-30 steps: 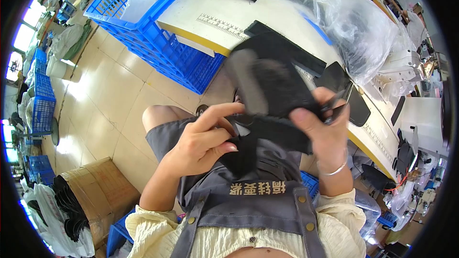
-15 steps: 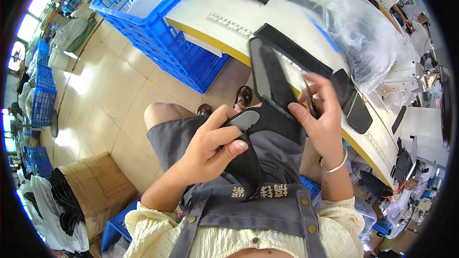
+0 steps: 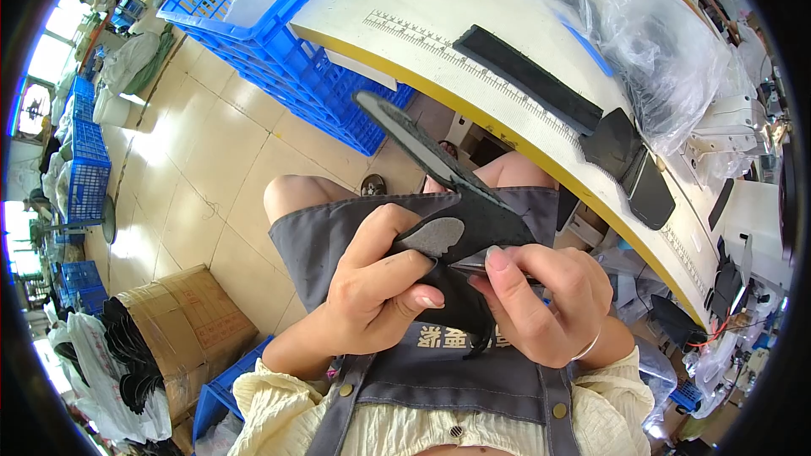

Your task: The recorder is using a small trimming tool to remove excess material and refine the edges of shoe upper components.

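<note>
My left hand (image 3: 376, 287) is closed on a black fabric piece (image 3: 486, 224) over my lap, thumb and fingers pinching its near edge. The piece has a grey rounded patch (image 3: 439, 237) and a long grey-faced flap (image 3: 407, 137) that sticks out away from me. In my closed right hand (image 3: 549, 300) is a small metal tool (image 3: 473, 262), which looks like thread snips. Its tip lies at the fabric beside my left fingertips; most of the tool is hidden by my fingers.
A white worktable (image 3: 405, 29) with a printed ruler edge stands ahead and to the right. On it lie a black strip (image 3: 528, 76), several black pieces and clear plastic film (image 3: 650, 59). Blue crates (image 3: 312, 76) stand at its left end, a cardboard box (image 3: 182, 333) lower left.
My right hand has come down and left from beside the table edge, bringing the metal tool to the fabric. The grey-faced flap has swung to the left.
</note>
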